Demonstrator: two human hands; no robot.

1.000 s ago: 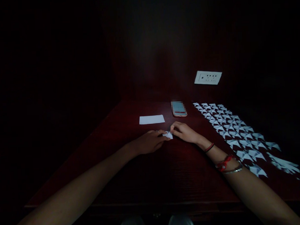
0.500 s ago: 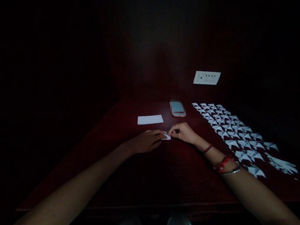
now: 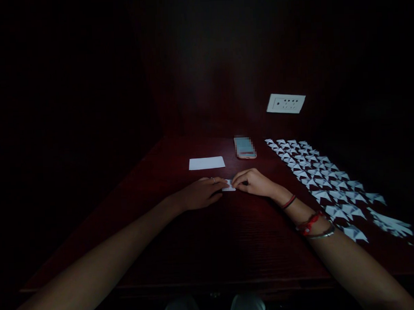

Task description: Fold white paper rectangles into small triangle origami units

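A small piece of white paper [image 3: 228, 188] lies on the dark red table between my two hands. My left hand [image 3: 202, 193] rests flat with its fingers stretched out, the tips touching the paper's left side. From the right, my right hand [image 3: 252, 182] has thumb and fingertips pinched together at the paper's right edge. The fingers cover part of the sheet, so its folds are hard to make out. Just beyond the hands lies a flat stack of white paper [image 3: 206, 163].
A phone [image 3: 245, 147] lies behind my right hand. Several rows of folded white paper shapes [image 3: 319, 173] cover the table's right side, with a bunch of white paper strips [image 3: 391, 222] beside them. A socket plate [image 3: 286, 103] is on the back wall.
The whole view has shifted slightly. Both hands stay at the small paper; the fingers of my right hand have moved a little at its edge.
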